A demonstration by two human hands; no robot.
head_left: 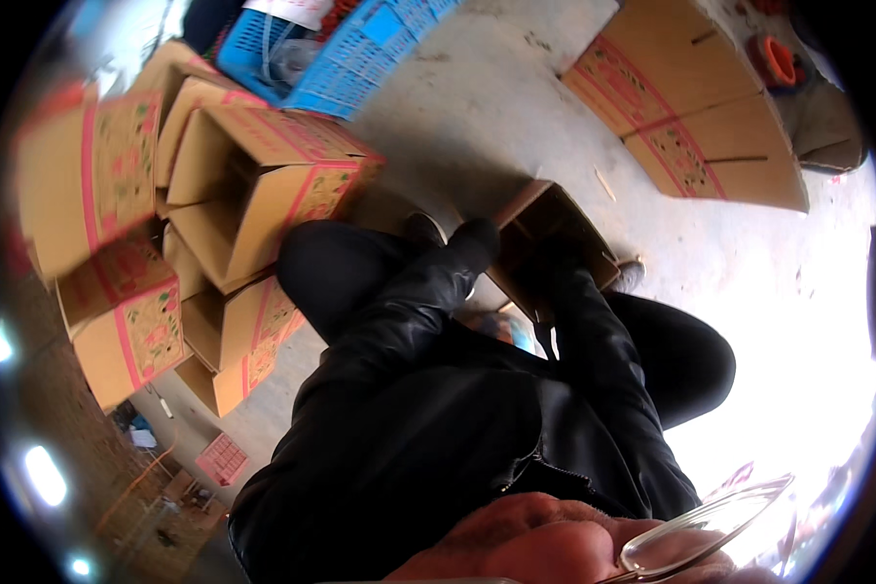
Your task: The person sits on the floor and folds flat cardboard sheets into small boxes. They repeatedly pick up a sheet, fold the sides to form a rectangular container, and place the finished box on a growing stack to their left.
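Note:
An open brown cardboard box (552, 208) stands between my knees, its opening turned up toward me. My left hand (477, 237), dark as if gloved, is at the box's left edge; its fingers do not show clearly. My right hand (557, 255) reaches down into the opening, where shadow and the black sleeve hide its fingers. Whether it holds anything inside cannot be seen. A small colourful round thing (504, 331) shows partly below the box, between my legs.
Open cardboard boxes (297, 200) with pink stripes are stacked to my left. A blue plastic crate (346, 63) lies beyond them. At the far right is a large cardboard piece (672, 107), with an orange round object (771, 60) behind it. A pink crate (222, 459) sits lower left.

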